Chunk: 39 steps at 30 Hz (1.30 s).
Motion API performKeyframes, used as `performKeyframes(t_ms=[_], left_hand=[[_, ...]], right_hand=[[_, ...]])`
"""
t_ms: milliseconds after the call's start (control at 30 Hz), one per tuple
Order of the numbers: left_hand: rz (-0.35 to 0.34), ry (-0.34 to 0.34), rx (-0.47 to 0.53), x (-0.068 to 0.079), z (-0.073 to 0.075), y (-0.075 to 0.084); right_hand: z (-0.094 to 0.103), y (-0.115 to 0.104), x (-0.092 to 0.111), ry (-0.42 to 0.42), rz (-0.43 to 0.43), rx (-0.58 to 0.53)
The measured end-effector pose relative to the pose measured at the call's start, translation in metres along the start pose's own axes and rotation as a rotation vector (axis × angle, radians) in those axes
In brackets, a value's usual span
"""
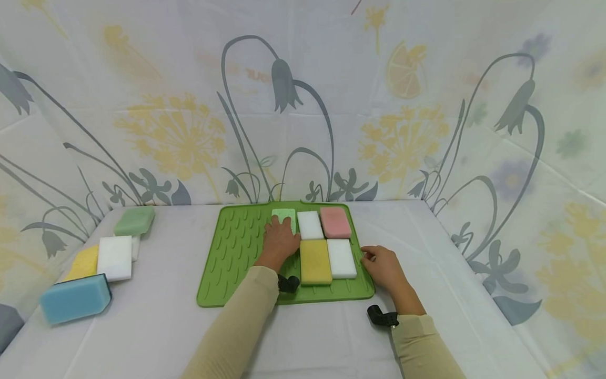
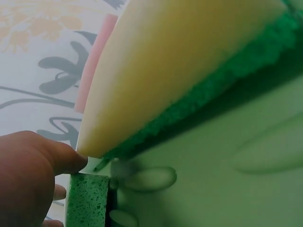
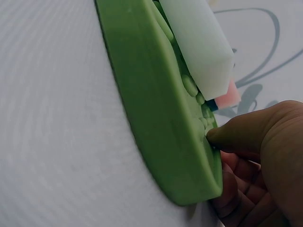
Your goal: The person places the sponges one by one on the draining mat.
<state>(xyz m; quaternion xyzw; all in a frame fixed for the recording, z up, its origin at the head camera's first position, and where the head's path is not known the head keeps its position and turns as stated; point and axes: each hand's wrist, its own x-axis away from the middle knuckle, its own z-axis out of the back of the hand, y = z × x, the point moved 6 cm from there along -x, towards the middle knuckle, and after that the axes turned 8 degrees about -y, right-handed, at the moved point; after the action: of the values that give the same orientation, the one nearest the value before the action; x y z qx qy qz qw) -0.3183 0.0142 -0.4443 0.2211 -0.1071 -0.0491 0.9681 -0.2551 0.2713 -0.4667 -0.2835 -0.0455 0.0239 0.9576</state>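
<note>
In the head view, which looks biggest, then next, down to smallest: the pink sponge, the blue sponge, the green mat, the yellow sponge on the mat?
1. Green mat
2. Blue sponge
3. Yellow sponge on the mat
4. Pink sponge

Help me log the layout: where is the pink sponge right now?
In the head view, the pink sponge lies at the far right corner of the green mat, just right of a white sponge and beyond a second white sponge.
</note>
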Motion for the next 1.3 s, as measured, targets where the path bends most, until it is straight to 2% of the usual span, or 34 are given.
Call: performKeyframes(t_ms=[133, 433, 667, 967, 1167, 1300], left_hand=[[-0.004, -0.005, -0.014, 0.001, 0.0, -0.002], [-0.044, 0.021, 0.058, 0.006, 0.002, -0.014], [-0.046, 0.05, 0.03, 0.01, 0.008, -0.024], [-0.037, 0.088, -0.035, 0.017, 0.022, -0.043], [-0.051, 0.149, -0.045, 0.028, 0.036, -0.059], [-0.031, 0.166, -0.05, 0.035, 0.045, -0.07]], right_hand=[[0.0, 0.001, -0.001, -0.005, -0.003, 0.0], [-0.001, 0.003, -0.001, -0.013, -0.008, 0.0], [-0.001, 0.002, -0.001, -0.02, -0.019, -0.01], [-0.001, 0.003, -0.002, -0.008, -0.013, 0.007], [-0.002, 0.004, -0.003, -0.019, -0.022, 0.006], [-0.002, 0.004, -0.002, -0.021, -0.021, 0.005]])
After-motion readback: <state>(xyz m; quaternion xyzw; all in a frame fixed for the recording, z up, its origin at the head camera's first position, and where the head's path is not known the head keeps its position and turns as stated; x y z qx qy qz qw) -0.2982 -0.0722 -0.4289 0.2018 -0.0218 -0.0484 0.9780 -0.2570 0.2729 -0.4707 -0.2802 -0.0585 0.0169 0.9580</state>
